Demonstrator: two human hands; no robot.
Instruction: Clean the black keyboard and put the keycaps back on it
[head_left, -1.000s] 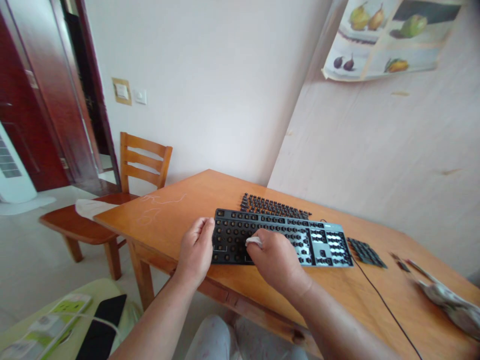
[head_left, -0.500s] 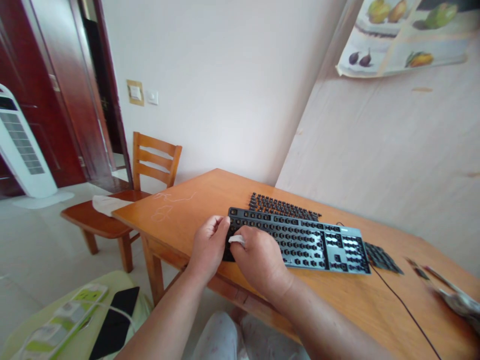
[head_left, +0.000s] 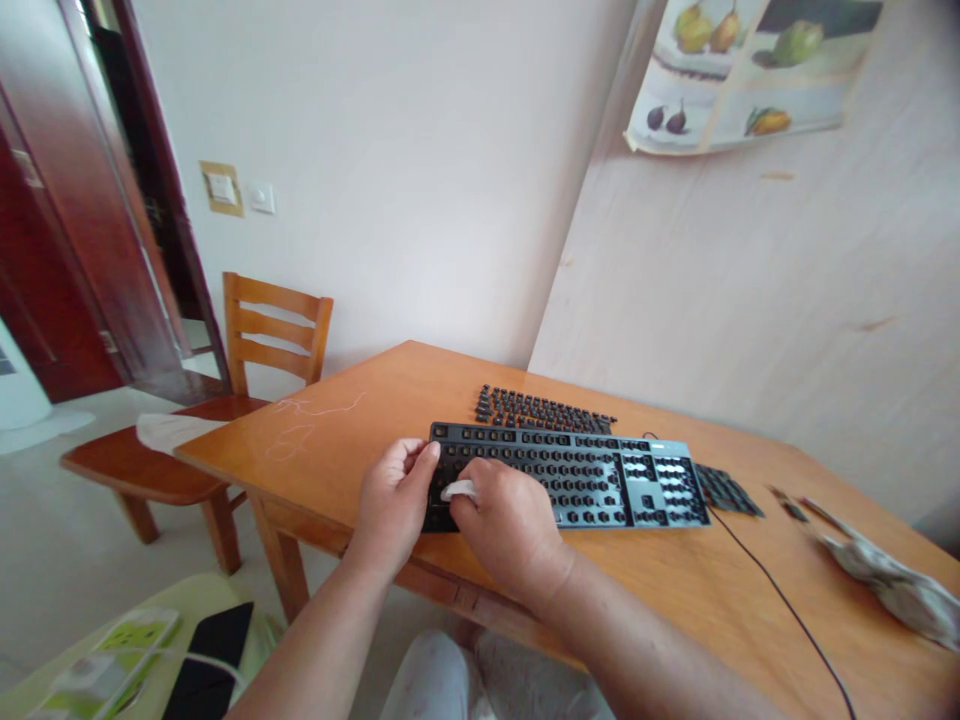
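A black keyboard (head_left: 592,478) with its keycaps removed lies on the wooden table (head_left: 360,420). My left hand (head_left: 391,500) grips the keyboard's left end, fingers curled over its edge. My right hand (head_left: 506,530) is closed on a small white cloth (head_left: 457,490) pressed against the keyboard's left part. Rows of loose black keycaps (head_left: 544,408) lie just behind the keyboard, and another batch of keycaps (head_left: 727,490) sits off its right end.
The keyboard's black cable (head_left: 780,600) runs toward the near right edge. A crumpled rag (head_left: 892,585) and small tools (head_left: 806,508) lie at the right. A wooden chair (head_left: 247,350) with a white cloth on its seat stands left. A phone (head_left: 206,660) lies at lower left.
My right hand slid the white cloth leftward along the keyboard, from its middle to its left part, close to my left hand. The left hand kept its hold.
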